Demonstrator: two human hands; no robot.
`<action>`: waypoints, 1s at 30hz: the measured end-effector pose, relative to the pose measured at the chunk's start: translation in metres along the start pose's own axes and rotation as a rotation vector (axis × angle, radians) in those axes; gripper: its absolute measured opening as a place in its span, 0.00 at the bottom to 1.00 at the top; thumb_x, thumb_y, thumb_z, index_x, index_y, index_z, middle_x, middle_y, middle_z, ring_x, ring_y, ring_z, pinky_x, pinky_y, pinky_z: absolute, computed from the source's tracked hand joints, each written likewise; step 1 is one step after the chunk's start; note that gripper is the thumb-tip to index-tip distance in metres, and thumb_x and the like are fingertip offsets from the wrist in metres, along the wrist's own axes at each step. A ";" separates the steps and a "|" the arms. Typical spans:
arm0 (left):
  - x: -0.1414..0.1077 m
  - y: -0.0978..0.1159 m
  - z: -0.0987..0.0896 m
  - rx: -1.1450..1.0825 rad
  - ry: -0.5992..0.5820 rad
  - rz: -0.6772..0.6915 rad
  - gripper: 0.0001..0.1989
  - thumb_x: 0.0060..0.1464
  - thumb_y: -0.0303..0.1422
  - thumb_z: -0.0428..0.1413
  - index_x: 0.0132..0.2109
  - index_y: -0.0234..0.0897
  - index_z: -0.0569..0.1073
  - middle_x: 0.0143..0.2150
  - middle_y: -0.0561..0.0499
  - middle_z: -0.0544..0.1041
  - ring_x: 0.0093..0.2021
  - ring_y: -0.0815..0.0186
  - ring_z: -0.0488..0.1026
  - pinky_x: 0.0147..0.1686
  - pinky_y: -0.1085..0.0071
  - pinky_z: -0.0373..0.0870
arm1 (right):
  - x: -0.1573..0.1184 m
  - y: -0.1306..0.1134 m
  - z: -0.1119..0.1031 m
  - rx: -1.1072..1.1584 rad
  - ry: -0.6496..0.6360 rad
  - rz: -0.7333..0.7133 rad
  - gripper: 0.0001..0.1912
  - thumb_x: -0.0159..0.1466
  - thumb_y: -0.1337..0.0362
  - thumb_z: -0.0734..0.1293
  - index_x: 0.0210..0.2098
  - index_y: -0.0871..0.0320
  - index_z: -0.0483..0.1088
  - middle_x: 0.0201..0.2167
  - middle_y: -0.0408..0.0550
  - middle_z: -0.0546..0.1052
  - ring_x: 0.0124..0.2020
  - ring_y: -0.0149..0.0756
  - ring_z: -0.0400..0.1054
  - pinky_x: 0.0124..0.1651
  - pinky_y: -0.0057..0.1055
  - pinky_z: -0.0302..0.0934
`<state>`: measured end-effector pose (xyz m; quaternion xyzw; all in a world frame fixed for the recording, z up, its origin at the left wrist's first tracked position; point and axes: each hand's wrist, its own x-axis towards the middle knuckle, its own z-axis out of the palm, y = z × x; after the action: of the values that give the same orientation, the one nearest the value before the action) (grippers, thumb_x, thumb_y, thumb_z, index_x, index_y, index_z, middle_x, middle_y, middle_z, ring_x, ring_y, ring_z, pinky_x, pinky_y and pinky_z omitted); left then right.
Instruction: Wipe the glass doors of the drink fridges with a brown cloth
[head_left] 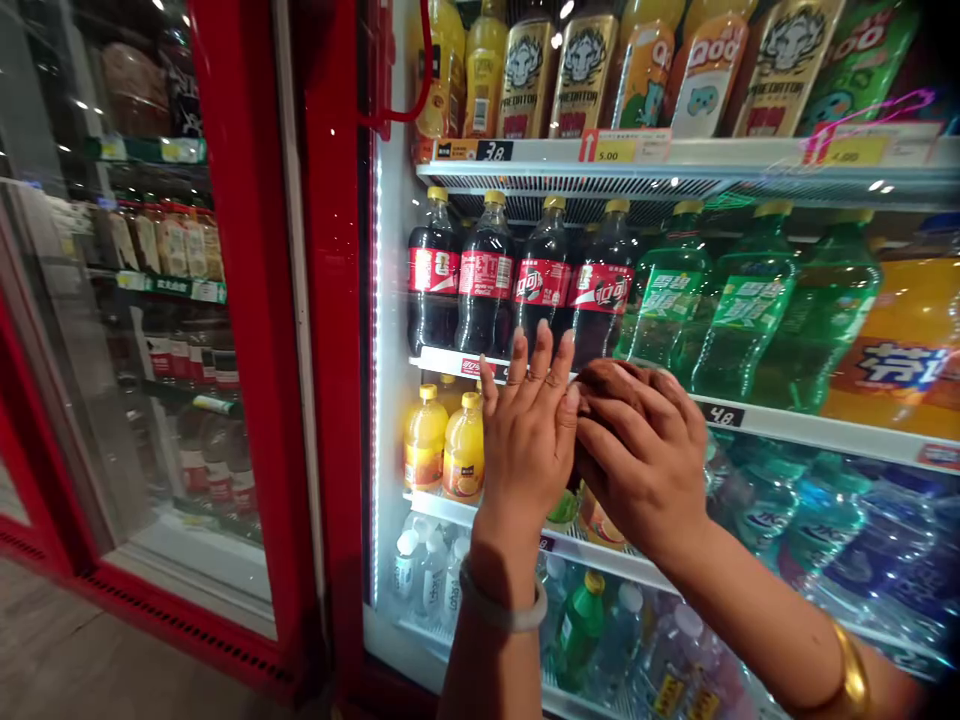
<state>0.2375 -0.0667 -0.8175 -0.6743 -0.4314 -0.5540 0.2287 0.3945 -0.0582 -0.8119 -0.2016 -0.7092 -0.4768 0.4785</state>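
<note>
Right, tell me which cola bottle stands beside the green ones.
The rightmost cola bottle, next to the green bottles; the front row's other three stand farther left.

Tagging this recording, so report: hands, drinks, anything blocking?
Left hand open, near cola bottles. Right hand curled, grip unclear. Hands partly hide shelf edge.

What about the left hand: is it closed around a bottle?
No, the left hand is open, its fingers extended and spread rather than curled.
</note>
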 end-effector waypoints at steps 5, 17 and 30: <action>-0.004 -0.029 -0.015 0.052 0.066 -0.083 0.27 0.75 0.39 0.39 0.77 0.54 0.52 0.80 0.55 0.47 0.81 0.55 0.35 0.75 0.36 0.27 | 0.035 0.015 0.006 -0.020 0.056 -0.001 0.14 0.65 0.62 0.74 0.51 0.49 0.76 0.56 0.45 0.81 0.65 0.51 0.69 0.70 0.57 0.60; -0.015 -0.060 -0.034 -0.035 0.061 -0.137 0.27 0.76 0.36 0.32 0.75 0.54 0.57 0.80 0.58 0.48 0.80 0.60 0.37 0.78 0.42 0.33 | 0.054 -0.031 0.037 0.011 0.052 -0.057 0.11 0.68 0.60 0.72 0.50 0.48 0.76 0.55 0.42 0.81 0.65 0.46 0.68 0.72 0.54 0.56; -0.028 -0.091 -0.052 -0.035 0.077 -0.265 0.27 0.76 0.38 0.32 0.77 0.52 0.53 0.80 0.54 0.47 0.80 0.60 0.34 0.77 0.43 0.30 | 0.076 -0.054 0.063 0.048 -0.034 -0.179 0.13 0.72 0.62 0.66 0.55 0.45 0.74 0.58 0.39 0.79 0.68 0.43 0.65 0.74 0.53 0.51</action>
<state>0.1319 -0.0694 -0.8449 -0.5937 -0.4978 -0.6122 0.1582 0.2891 -0.0409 -0.7775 -0.1341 -0.7437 -0.4969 0.4266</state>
